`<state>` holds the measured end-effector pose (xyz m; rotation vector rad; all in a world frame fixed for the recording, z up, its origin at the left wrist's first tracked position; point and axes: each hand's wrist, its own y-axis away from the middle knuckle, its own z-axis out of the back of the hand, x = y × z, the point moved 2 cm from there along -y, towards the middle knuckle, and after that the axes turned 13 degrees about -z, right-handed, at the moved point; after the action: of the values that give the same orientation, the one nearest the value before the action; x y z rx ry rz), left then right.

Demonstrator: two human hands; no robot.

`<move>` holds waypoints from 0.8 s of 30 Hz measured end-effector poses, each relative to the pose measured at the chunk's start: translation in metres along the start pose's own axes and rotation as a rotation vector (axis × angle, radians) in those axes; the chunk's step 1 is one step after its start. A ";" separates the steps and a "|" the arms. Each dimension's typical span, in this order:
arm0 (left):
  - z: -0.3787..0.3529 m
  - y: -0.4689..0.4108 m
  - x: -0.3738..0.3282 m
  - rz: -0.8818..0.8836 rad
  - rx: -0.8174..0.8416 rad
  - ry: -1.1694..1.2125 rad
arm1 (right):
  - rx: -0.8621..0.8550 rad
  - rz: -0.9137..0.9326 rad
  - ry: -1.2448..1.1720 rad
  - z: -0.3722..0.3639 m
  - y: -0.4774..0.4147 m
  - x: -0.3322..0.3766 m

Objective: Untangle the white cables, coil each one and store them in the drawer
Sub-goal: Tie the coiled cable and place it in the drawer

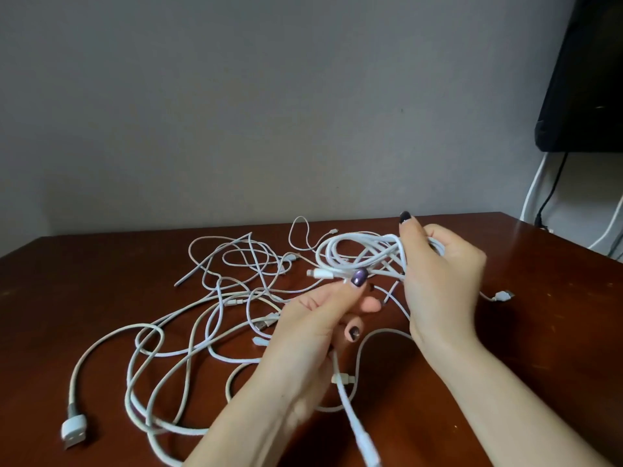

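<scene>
One coil (362, 249), plug (317, 273) pointing left

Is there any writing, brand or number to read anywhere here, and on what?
None readable. The white cables, the USB plug at lower left, the wooden table and the black object at upper right show no legible text; any plug markings are too small and blurred.

The cables (325, 256) are white, one plug (71, 431) white with a grey collar; the worktop (101, 281) is glossy reddish-brown. The wall (236, 96) is plain grey; the fingernails (359, 277) are dark purple.
</scene>
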<state>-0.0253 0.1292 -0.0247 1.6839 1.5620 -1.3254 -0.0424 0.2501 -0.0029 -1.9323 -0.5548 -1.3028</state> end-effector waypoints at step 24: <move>0.009 0.001 0.011 -0.093 -0.153 -0.473 | 0.022 0.170 0.182 -0.005 0.003 -0.019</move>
<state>-0.0286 0.1269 -0.0385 1.1123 1.4260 -1.4757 -0.0510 0.2451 -0.0203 -1.7791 -0.3060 -1.3392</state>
